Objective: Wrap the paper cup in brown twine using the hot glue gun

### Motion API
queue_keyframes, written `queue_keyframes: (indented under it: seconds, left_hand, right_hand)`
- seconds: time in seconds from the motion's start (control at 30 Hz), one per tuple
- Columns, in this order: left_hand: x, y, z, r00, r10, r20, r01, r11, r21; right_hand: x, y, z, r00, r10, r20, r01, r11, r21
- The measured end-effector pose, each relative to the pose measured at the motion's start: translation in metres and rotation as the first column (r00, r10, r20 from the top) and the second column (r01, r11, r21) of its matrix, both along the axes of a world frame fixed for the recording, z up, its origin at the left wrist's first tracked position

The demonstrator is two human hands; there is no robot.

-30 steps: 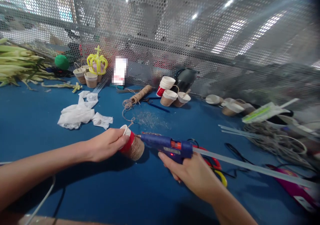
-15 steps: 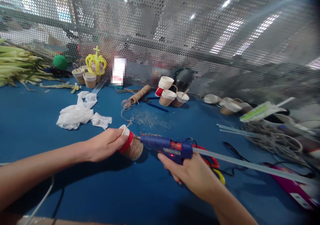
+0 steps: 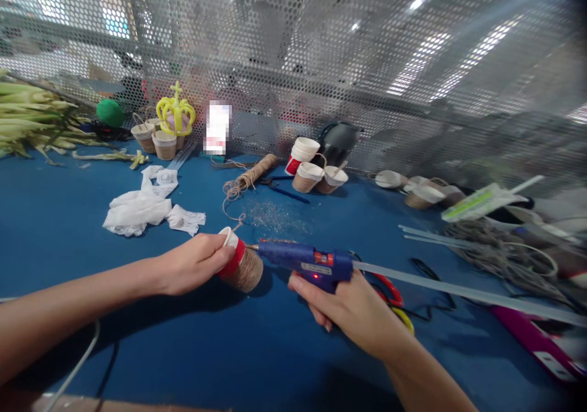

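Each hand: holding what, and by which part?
Left hand: red-and-white paper cup wrapped in brown twine, by its rim end. Right hand: blue plastic glue gun, by its handle.

No lettering, brand or number could be read. The blue glue gun (image 3: 284, 255) carried a pale label (image 3: 315, 268) along its side, its print too small to make out, and the upright bright screen (image 3: 219, 125) at the back of the bench (image 3: 284, 363) was pixelated past reading. On the right, the green-and-white packet (image 3: 472, 204) was too blurred for any wording on it to be told.
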State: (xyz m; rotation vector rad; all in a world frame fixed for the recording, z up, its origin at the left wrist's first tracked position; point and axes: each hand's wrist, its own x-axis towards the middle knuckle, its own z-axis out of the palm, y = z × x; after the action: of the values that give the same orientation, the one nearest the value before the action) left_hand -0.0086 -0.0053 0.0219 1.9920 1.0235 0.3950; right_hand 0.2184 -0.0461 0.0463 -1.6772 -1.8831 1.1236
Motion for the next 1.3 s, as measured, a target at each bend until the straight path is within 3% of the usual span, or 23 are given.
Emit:
queue_keyframes:
  seconds: [0.47,0.8,1.07,1.2,1.3]
  left_hand:
    - [0.001,0.0,0.001,1.0,-0.001,-0.003,0.001,1.0,0.007]
    - [0.001,0.0,0.001,1.0,-0.004,0.006,0.004,1.0,0.005]
    - [0.001,0.0,0.001,1.0,0.001,0.006,0.0,1.0,-0.009]
    - [0.002,0.0,0.001,1.0,0.007,0.007,-0.007,1.0,-0.019]
    - [0.003,-0.001,0.004,1.0,0.015,0.002,-0.015,1.0,-0.028]
  right_hand:
    - [0.002,-0.004,-0.003,0.998,0.014,0.06,-0.015,1.0,0.02]
    - [-0.003,-0.012,0.0,0.999,-0.032,-0.004,0.032,0.999,0.002]
    - [0.003,-0.005,-0.008,0.997,-0.031,0.075,0.031,0.999,0.007]
    - [0.001,-0.008,-0.008,0.995,-0.004,0.098,-0.004,0.997,0.083]
    - [0.0,-0.01,-0.009,0.991,0.011,0.136,-0.046,0.966,0.254]
